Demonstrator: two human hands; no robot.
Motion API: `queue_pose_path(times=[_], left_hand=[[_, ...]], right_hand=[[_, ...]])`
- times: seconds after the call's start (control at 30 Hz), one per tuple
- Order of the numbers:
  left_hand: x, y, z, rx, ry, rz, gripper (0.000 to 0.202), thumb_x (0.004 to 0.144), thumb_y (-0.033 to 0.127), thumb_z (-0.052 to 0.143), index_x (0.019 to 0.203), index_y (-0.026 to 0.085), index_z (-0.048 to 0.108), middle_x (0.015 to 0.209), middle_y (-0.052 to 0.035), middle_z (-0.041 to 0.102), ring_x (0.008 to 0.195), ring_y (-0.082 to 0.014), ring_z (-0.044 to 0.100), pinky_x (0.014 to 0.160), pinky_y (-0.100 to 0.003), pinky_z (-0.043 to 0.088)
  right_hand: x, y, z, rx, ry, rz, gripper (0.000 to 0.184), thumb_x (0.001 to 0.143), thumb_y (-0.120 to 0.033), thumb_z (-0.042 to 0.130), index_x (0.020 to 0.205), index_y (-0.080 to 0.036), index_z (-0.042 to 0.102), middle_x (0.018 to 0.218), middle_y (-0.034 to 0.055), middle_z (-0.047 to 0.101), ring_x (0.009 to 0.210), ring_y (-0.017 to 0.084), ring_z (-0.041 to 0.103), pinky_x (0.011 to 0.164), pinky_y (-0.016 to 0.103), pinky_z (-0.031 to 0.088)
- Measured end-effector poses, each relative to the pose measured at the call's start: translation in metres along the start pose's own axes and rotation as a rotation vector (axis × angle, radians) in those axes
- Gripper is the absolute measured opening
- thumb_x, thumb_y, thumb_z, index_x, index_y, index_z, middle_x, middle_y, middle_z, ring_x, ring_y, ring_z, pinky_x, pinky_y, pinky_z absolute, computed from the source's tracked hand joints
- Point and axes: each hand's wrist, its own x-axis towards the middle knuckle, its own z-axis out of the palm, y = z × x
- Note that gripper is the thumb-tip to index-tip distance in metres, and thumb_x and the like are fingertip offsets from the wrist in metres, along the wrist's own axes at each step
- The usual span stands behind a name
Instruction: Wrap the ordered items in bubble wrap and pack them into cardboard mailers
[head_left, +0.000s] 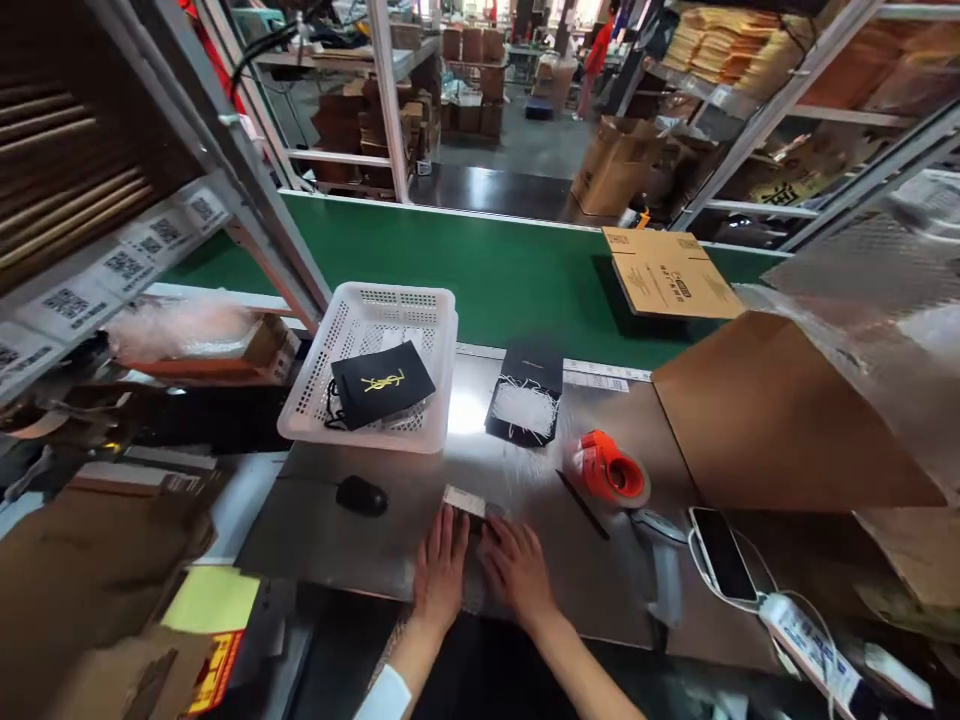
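From afar I see the left hand (441,568) and right hand (520,568) grasping a small box (464,500); beyond, leftward, a black pouch (394,390) reads YSL.

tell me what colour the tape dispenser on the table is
The tape dispenser is bright orange-red, best seen in the head view.

Left hand (440,568) and right hand (520,570) sit palms down, near each other, fingers (448,530) forward, both forearms (581,664) angled inward.
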Motion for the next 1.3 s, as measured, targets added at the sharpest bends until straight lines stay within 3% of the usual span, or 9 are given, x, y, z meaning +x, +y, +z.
queue_pose_path(times=[0.17, 0.27, 0.37, 0.7, 0.9, 1.0, 1.07, 1.17, 1.3], left_hand=[[-0.024, 0.021, 0.015, -0.149, -0.074, -0.153, 0.053, 0.094, 0.008, 0.054, 0.143, 0.024, 0.066, 0.155, -0.0126, 0.059, 0.133, -0.0328, 0.064, 0.109, -0.049, 0.058], [-0.031, 0.027, 0.022, -0.232, -0.099, -0.198, 0.052, 0.092, 0.010, 0.061, 0.143, 0.021, 0.067, 0.154, -0.0149, 0.060, 0.133, -0.0341, 0.064, 0.113, -0.052, 0.055], [-0.036, 0.029, 0.022, -0.313, -0.091, -0.207, 0.065, 0.090, 0.015, 0.065, 0.154, 0.019, 0.054, 0.157, -0.0155, 0.057, 0.137, -0.0340, 0.061, 0.117, -0.053, 0.052], [-0.029, 0.029, 0.001, -0.527, -0.117, -0.243, 0.078, 0.083, 0.017, 0.060, 0.160, 0.018, 0.045, 0.159, -0.0144, 0.055, 0.144, -0.0346, 0.052, 0.120, -0.055, 0.045], [0.003, 0.035, -0.016, -0.993, -0.218, -0.571, 0.063, 0.084, 0.028, 0.065, 0.146, 0.015, 0.062, 0.139, -0.0175, 0.068, 0.137, -0.0383, 0.055, 0.123, -0.056, 0.038], [0.005, 0.039, -0.013, -1.113, -0.262, -0.617, 0.062, 0.083, 0.022, 0.061, 0.144, 0.017, 0.061, 0.131, -0.0144, 0.073, 0.122, -0.0306, 0.067, 0.109, -0.046, 0.051], [0.000, 0.042, -0.009, -1.278, -0.307, -0.656, 0.074, 0.082, 0.018, 0.053, 0.156, 0.019, 0.047, 0.123, -0.0099, 0.077, 0.098, -0.0211, 0.073, 0.086, -0.034, 0.058], [-0.009, 0.045, -0.005, -1.695, -0.336, -0.838, 0.095, 0.072, 0.017, 0.050, 0.165, 0.023, 0.029, 0.112, -0.0059, 0.078, 0.068, -0.0139, 0.065, 0.059, -0.026, 0.044], [-0.010, 0.048, -0.009, -1.962, -0.261, -0.979, 0.096, 0.065, 0.023, 0.056, 0.160, 0.026, 0.039, 0.119, -0.0061, 0.076, 0.074, -0.0154, 0.064, 0.061, -0.028, 0.039]], right_hand=[[0.065, -0.003, -0.040, 0.122, -0.344, 0.078, 0.017, 0.089, -0.019, 0.065, 0.103, -0.023, 0.075, 0.116, 0.0092, 0.074, 0.115, 0.030, 0.066, 0.100, 0.045, 0.052], [0.097, -0.002, -0.038, 0.130, -0.459, -0.013, 0.016, 0.073, -0.015, 0.075, 0.087, -0.022, 0.071, 0.113, 0.0068, 0.074, 0.123, 0.029, 0.063, 0.093, 0.035, 0.054], [0.101, -0.007, -0.027, 0.109, -0.514, -0.055, 0.023, 0.073, -0.017, 0.074, 0.095, -0.021, 0.070, 0.107, 0.0065, 0.075, 0.108, 0.027, 0.069, 0.086, 0.032, 0.056], [0.084, -0.010, -0.009, -0.028, -0.383, -0.082, 0.044, 0.086, -0.017, 0.067, 0.130, -0.018, 0.066, 0.142, 0.0170, 0.067, 0.128, 0.033, 0.065, 0.109, 0.047, 0.055], [0.091, -0.005, -0.011, -0.089, -0.306, -0.167, 0.038, 0.091, -0.017, 0.069, 0.128, -0.021, 0.070, 0.145, 0.0142, 0.065, 0.133, 0.032, 0.062, 0.109, 0.047, 0.055], [0.069, -0.006, -0.002, -0.146, -0.248, -0.223, 0.030, 0.095, -0.015, 0.065, 0.121, -0.027, 0.074, 0.146, 0.0127, 0.065, 0.134, 0.034, 0.061, 0.108, 0.051, 0.055], [0.046, -0.004, 0.008, -0.192, -0.171, -0.283, 0.034, 0.095, -0.012, 0.064, 0.122, -0.029, 0.074, 0.148, 0.0127, 0.064, 0.135, 0.034, 0.061, 0.107, 0.052, 0.055], [0.017, -0.001, 0.020, -0.197, -0.066, -0.319, 0.038, 0.094, -0.011, 0.064, 0.126, -0.029, 0.073, 0.152, 0.0142, 0.060, 0.138, 0.035, 0.057, 0.107, 0.053, 0.054], [0.022, -0.004, 0.008, 0.032, -0.108, -0.178, 0.038, 0.097, -0.017, 0.057, 0.130, -0.031, 0.068, 0.150, 0.0110, 0.061, 0.136, 0.033, 0.057, 0.106, 0.054, 0.053]])
